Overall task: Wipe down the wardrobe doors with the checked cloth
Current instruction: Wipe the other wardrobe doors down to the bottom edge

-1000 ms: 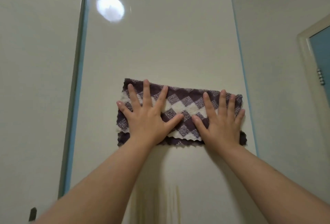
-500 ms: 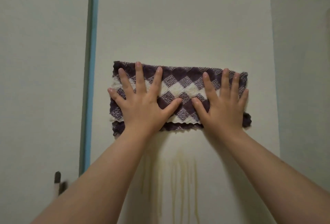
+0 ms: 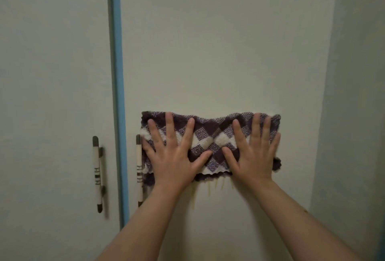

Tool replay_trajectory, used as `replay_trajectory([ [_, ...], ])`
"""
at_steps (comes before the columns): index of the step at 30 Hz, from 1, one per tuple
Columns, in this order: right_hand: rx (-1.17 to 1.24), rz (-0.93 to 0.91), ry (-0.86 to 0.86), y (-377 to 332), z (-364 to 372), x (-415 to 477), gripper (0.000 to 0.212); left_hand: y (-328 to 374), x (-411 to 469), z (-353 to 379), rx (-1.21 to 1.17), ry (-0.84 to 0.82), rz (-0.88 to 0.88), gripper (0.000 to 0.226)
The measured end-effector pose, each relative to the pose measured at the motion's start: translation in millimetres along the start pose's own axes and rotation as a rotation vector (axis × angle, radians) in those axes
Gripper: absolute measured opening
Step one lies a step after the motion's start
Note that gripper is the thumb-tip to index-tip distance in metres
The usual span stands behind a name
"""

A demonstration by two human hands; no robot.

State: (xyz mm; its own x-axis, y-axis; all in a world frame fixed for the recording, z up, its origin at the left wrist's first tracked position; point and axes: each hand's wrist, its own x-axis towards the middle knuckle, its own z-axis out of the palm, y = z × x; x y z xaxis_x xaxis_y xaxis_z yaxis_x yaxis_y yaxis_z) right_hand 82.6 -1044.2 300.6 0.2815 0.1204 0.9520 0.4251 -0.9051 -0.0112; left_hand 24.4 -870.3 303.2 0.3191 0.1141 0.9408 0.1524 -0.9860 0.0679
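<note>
A purple-and-white checked cloth (image 3: 210,135) lies spread flat against the right wardrobe door (image 3: 218,52), just right of its handle. My left hand (image 3: 173,160) presses the cloth's left half with fingers spread. My right hand (image 3: 254,156) presses the right half the same way, slightly blurred. Both palms cover the cloth's lower edge. Yellowish drip streaks (image 3: 209,190) show on the door right below the cloth.
The left wardrobe door (image 3: 52,73) is separated from the right one by a blue vertical strip (image 3: 117,73). Each door carries a pale bar handle: the left handle (image 3: 97,173) and the right handle (image 3: 139,167). A plain wall (image 3: 358,94) adjoins on the right.
Both hands have slid the cloth down the door to handle height. The view dropped with them, the handles came into sight, and the cloth now covers the tops of the drip streaks.
</note>
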Motion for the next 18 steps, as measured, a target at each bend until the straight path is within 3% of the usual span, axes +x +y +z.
replay_trajectory([
  [10,-0.022,-0.029,-0.062,1.7,16.5,-71.9,0.066,-10.3,-67.5,14.7,-0.001,-0.075,0.020,0.087],
  [18,0.038,0.048,-0.132,-7.5,14.2,-91.8,0.062,-5.0,-86.2,19.3,-0.036,-0.089,-0.052,0.090],
])
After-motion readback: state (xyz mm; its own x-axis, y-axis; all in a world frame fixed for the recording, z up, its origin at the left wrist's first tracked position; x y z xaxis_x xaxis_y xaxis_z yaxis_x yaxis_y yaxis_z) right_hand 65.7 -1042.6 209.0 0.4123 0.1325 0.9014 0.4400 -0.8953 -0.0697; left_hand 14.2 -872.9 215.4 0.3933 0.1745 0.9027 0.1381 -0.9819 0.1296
